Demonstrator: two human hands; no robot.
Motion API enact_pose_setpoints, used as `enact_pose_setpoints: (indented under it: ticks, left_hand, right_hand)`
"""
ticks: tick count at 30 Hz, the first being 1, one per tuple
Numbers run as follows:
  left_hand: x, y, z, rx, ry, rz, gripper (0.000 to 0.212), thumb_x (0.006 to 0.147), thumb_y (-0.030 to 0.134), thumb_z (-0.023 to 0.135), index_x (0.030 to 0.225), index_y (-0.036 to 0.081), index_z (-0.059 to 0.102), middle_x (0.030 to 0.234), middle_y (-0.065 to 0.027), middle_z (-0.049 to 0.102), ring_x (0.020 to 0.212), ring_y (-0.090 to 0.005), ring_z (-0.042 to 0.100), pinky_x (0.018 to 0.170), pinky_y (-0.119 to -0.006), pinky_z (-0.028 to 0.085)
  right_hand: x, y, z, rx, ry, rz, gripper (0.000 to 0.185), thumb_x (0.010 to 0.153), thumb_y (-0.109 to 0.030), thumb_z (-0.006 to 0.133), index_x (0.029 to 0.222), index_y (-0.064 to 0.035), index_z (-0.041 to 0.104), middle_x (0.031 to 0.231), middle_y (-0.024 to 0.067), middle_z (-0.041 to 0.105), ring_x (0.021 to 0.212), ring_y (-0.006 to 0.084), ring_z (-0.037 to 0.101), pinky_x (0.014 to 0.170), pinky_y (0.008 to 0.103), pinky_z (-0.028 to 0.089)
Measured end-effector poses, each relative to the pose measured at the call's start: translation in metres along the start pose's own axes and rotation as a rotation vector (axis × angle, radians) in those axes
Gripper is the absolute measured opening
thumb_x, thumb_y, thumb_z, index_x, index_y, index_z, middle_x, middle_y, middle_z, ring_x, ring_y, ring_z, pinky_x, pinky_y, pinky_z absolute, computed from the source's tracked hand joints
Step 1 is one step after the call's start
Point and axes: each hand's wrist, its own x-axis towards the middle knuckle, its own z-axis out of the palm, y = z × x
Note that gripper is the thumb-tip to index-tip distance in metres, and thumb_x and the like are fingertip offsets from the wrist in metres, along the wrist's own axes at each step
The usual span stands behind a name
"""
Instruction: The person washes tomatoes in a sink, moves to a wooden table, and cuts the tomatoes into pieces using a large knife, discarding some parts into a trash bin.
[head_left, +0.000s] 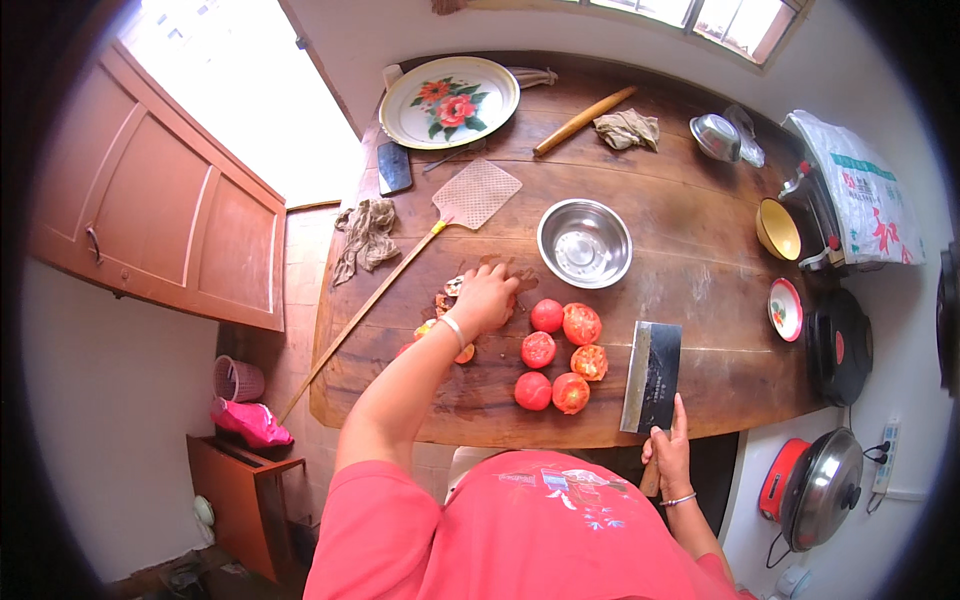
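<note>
My right hand (666, 457) grips the wooden handle of a Chinese cleaver (652, 377), its broad blade lying over the table's near edge. Over the table's left half reaches my left hand (487, 296), fingers bent down. A bit of red shows beneath it, but whether the hand holds it is hidden. Tomato trimmings (465, 354) lie partly under the left forearm, and some darker scraps (444, 304) are close to its fingers. Between the hands sit several peeled-looking tomatoes and tomato halves (538, 350) in two rough columns. Beyond them stands a stainless steel bowl (585, 244).
On the wooden table (697, 262) are a fly swatter (478, 193), a crumpled cloth (366, 238), a phone (394, 169), a floral enamel tray (450, 103) and a rolling pin (585, 121). A yellow bowl (778, 229) and a small floral dish (785, 309) line the right side.
</note>
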Motion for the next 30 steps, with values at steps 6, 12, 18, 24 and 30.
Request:
enact_pose_setpoints:
  ticks: [6,12,18,24,30]
  left_hand:
    - [-0.076,-0.001,-0.012,0.008,-0.064,-0.077,0.037,0.073,0.03,0.073,0.104,0.012,0.065,0.11,-0.0098,0.057,0.109,-0.0308,0.054,0.094,-0.048,0.042]
    - [-0.154,0.015,-0.011,-0.035,0.116,-0.13,0.046,0.077,0.027,0.072,0.119,0.012,0.063,0.136,-0.0107,0.051,0.135,-0.0292,0.039,0.113,-0.048,0.026]
    - [-0.218,0.047,-0.012,-0.227,0.548,-0.331,0.025,0.082,0.016,0.068,0.106,0.008,0.065,0.118,-0.0111,0.061,0.111,-0.0301,0.057,0.096,-0.041,0.044]
    - [-0.272,0.055,0.01,-0.446,0.549,-0.644,0.013,0.085,0.016,0.067,0.081,0.006,0.061,0.08,-0.0093,0.06,0.08,-0.0296,0.058,0.074,-0.039,0.045]
    - [-0.326,0.033,0.02,-0.517,0.662,-0.693,0.011,0.085,0.012,0.067,0.082,0.004,0.061,0.081,-0.0113,0.061,0.082,-0.0315,0.059,0.074,-0.039,0.047]
  right_hand:
    - [0.005,-0.004,-0.005,0.014,-0.04,0.018,0.077,0.091,0.004,0.045,0.155,-0.0199,0.012,0.072,0.0022,0.052,0.05,0.0095,0.049,0.046,0.0244,0.046]
    - [-0.003,-0.013,-0.009,-0.063,0.008,-0.038,0.077,0.09,0.008,0.043,0.155,-0.0169,0.012,0.147,0.0123,0.033,0.051,0.0093,0.048,0.043,0.0234,0.045]
    - [0.0,-0.042,0.007,-0.159,-0.059,-0.232,0.08,0.089,0.012,0.042,0.156,-0.0186,0.012,0.152,0.007,0.032,0.051,0.0084,0.047,0.044,0.0228,0.044]
    - [-0.001,-0.05,0.057,-0.259,-0.293,-0.385,0.082,0.087,0.013,0.048,0.155,-0.0189,0.016,0.143,0.0096,0.042,0.051,0.0064,0.05,0.047,0.0218,0.045]
    - [-0.032,-0.029,0.104,-0.284,-0.445,-0.325,0.081,0.087,0.014,0.046,0.155,-0.0168,0.015,0.156,0.012,0.025,0.054,0.0064,0.051,0.046,0.0204,0.044]
